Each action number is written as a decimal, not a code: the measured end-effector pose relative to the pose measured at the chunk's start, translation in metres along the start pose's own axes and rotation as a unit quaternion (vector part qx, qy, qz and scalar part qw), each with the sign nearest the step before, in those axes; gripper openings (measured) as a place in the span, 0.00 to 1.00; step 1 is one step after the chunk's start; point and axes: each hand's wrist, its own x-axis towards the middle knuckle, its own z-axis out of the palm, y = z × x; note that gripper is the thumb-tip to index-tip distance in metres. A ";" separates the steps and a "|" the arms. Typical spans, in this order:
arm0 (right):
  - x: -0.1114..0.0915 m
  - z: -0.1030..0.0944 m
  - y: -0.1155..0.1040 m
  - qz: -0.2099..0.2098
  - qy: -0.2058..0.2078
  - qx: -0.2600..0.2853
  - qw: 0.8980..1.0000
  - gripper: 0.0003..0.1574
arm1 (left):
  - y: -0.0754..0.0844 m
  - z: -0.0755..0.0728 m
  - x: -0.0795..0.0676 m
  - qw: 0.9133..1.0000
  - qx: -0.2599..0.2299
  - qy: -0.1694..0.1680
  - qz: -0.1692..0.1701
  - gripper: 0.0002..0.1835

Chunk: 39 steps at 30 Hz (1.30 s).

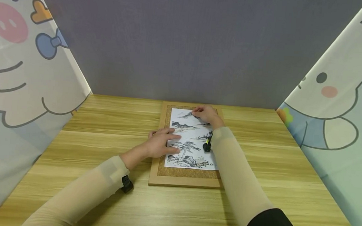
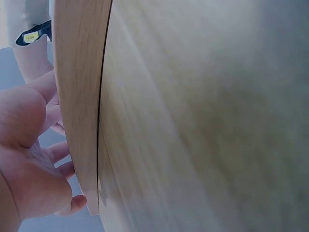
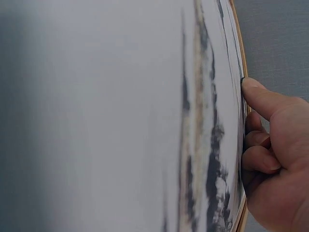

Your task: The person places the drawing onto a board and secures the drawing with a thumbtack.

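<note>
A sheet of paper with an ink landscape (image 1: 184,132) lies on a wood-framed cork board (image 1: 176,182). My left hand (image 1: 160,143), fingers spread, rests over the left side of the frame with its fingertips on the sheet. In the left wrist view, that hand (image 2: 34,145) shows beyond the frame's side (image 2: 79,96). At the top of the sheet is my right hand (image 1: 207,114), fingertips down on the painting. The right wrist view has one digit of this hand (image 3: 285,150) stretched out at a small dark spot, the others curled; I cannot tell whether it pinches something.
The board lies on a wood-grain table (image 1: 115,119) near its back edge, against a grey panel (image 1: 185,44). Cartoon-printed cloths hang on the left (image 1: 39,94) and right (image 1: 333,108). A small black wrist camera (image 1: 127,184) sits on the left sleeve.
</note>
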 end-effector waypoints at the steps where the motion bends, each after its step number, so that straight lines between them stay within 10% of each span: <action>1: 0.000 0.000 0.001 -0.001 0.001 -0.001 1.000 0.15 | 0.000 0.000 0.000 1.000 0.000 0.000 0.001 0.36; 39: 0.002 -0.005 0.006 -0.032 0.002 0.007 0.999 0.18 | 0.001 0.000 0.001 1.000 0.004 -0.001 -0.002 0.36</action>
